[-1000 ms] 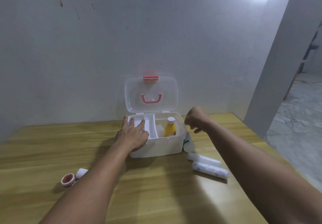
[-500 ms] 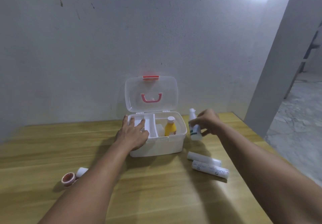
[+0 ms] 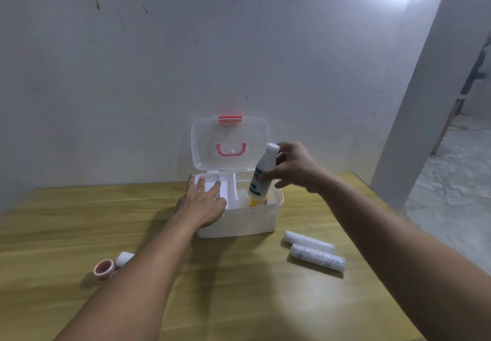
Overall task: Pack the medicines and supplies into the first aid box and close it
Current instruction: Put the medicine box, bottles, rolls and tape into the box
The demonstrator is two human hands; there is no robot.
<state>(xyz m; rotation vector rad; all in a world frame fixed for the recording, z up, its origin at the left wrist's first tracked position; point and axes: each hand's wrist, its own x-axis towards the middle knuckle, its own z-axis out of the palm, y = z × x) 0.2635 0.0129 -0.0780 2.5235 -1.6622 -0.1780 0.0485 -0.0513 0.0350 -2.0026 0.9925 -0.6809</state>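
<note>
The white first aid box (image 3: 239,221) stands open on the wooden table, its clear lid (image 3: 230,144) with a pink handle upright behind it. My left hand (image 3: 203,202) rests flat on the box's left rim and inner tray. My right hand (image 3: 295,166) grips a white bottle with a green label (image 3: 261,174), tilted, over the box's right compartment. A yellow bottle (image 3: 255,202) stands in that compartment, mostly hidden behind the white one. Two white bandage rolls (image 3: 308,242) (image 3: 318,258) lie to the right of the box. A pink tape roll (image 3: 104,269) and a small white roll (image 3: 125,258) lie at the left.
The table (image 3: 239,301) butts against a white wall at the back. Its right edge runs close to a white pillar (image 3: 425,101), with bare concrete floor (image 3: 457,194) beyond.
My right hand picked up the white bottle from the table to the right of the box and carried it up and left over the right compartment. My left hand stayed on the box.
</note>
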